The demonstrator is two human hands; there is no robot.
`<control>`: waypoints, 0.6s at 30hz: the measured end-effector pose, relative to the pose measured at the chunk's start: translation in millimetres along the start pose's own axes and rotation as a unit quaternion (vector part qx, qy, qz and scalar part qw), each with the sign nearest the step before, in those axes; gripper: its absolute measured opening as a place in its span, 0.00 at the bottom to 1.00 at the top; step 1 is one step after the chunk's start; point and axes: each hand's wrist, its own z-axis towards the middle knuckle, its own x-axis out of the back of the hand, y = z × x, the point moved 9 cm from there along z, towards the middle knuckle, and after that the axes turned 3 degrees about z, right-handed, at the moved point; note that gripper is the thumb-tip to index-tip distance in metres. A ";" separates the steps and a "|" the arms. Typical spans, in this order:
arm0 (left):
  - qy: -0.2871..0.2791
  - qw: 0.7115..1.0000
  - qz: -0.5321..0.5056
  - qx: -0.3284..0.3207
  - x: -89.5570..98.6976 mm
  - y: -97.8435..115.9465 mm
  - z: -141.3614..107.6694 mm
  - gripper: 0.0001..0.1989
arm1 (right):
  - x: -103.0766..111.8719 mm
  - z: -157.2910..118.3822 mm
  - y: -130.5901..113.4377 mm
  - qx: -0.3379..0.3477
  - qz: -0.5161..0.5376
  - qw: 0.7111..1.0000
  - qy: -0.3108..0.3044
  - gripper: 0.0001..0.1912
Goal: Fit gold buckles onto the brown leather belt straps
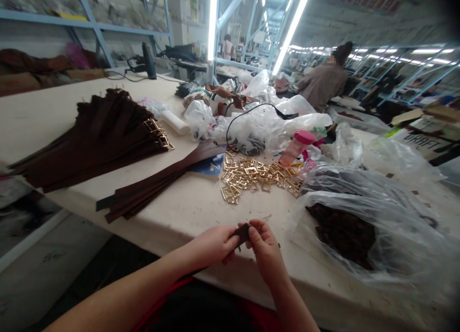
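Note:
Between my two hands, over the table's front edge, is the end of a dark brown strap (243, 233). My left hand (215, 245) pinches it from the left, with part of the strap hidden under the hand and forearm. My right hand (264, 246) grips the strap's tip between thumb and fingers. Just beyond my hands lies a pile of gold-coloured metal buckles (251, 173). Left of the buckles, a small bundle of dark brown straps (158, 181) lies slanted across the table. Farther left is a large stack of straps (97, 140) with buckles at their far ends.
An open clear plastic bag (345, 231) with dark brown pieces sits at the right. Behind the buckles are a pink-lidded jar (295, 147), a white roll (175, 122) and heaped plastic bags (255, 123). A person (323, 83) is beyond the table.

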 end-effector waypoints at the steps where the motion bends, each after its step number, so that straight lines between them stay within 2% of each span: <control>1: 0.003 1.000 0.001 -0.001 1.1 -0.5 0.4 0.19 | -0.6 1.4 3.6 -0.013 0.017 1.000 0.002 0.14; 5: 0.013 1.000 0.012 0.010 4.3 -2.2 2.6 0.20 | 0.0 5.2 15.4 -0.061 0.052 0.997 0.012 0.15; 10: -0.009 1.000 -0.013 0.005 0.7 -2.8 4.9 0.19 | 5.2 5.5 1.5 0.030 -0.048 0.998 0.026 0.14; 13: 0.013 1.000 0.009 0.011 2.3 -7.8 6.7 0.20 | 8.2 3.9 -4.6 0.077 -0.089 0.992 0.050 0.12; 15: 0.036 0.999 0.025 0.015 5.3 -10.5 7.4 0.21 | 9.1 3.9 -5.9 0.094 -0.101 0.988 0.063 0.12; 18: 0.035 0.999 0.016 0.019 5.0 -12.3 8.1 0.20 | 7.7 6.1 -4.1 0.090 -0.113 0.988 0.063 0.12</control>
